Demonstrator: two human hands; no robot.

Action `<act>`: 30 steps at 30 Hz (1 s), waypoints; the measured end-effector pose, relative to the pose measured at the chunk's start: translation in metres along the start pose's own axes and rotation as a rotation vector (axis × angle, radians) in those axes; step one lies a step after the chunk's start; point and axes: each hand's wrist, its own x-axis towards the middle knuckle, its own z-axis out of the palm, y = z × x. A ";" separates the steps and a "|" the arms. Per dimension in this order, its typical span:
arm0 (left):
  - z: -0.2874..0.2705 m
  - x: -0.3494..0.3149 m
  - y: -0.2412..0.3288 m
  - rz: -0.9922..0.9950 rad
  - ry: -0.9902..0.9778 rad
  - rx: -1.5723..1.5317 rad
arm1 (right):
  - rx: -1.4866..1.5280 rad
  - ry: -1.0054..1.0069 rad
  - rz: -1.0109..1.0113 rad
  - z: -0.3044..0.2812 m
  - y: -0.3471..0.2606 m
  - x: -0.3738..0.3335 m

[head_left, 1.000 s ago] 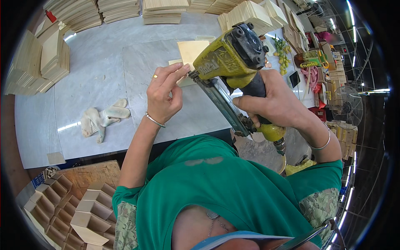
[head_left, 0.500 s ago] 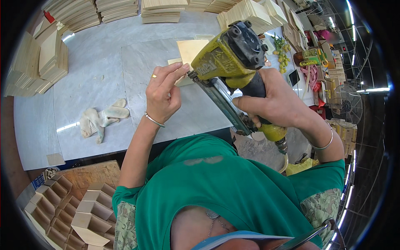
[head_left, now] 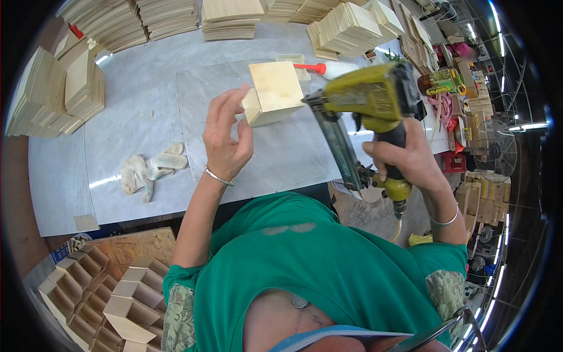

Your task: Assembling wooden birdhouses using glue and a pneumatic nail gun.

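My right hand (head_left: pixel 410 155) grips the black handle of a yellow pneumatic nail gun (head_left: pixel 366 97), its nose pointing left and held above the table. An air hose runs down from the gun's lower end. Left of the nose, a small pale wooden box (head_left: pixel 277 88) rests on the table, its panels joined at an angle. My left hand (head_left: pixel 226 132) is beside the box's left side, fingers stretched and apart, holding nothing. Whether its fingertips touch the wood I cannot tell. A pair of soiled white gloves (head_left: pixel 149 170) lies on the tabletop further left.
Stacks of thin wooden panels (head_left: pixel 346 29) line the table's (head_left: pixel 135 105) far edge, with more panels (head_left: pixel 82 82) at the left. Behind the box are a glue bottle with a red nozzle (head_left: pixel 314 68) and a shallow tray (head_left: pixel 293 60). Assembled wooden boxes (head_left: pixel 132 299) sit at lower left. A fan (head_left: pixel 492 144) stands at right.
The nail gun in my right hand has moved right and turned, away from the box, which now shows more fully. My left hand's fingers have spread out.
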 end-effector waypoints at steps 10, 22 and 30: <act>0.091 -0.038 0.073 -0.319 -0.500 -0.369 | 0.901 0.324 0.132 -0.013 0.141 -0.015; 0.196 -0.067 0.079 -0.286 -0.845 0.029 | 1.407 0.437 0.078 0.001 0.233 -0.006; 0.212 -0.061 0.087 -0.290 -0.963 0.134 | 1.471 0.496 0.076 -0.004 0.261 -0.002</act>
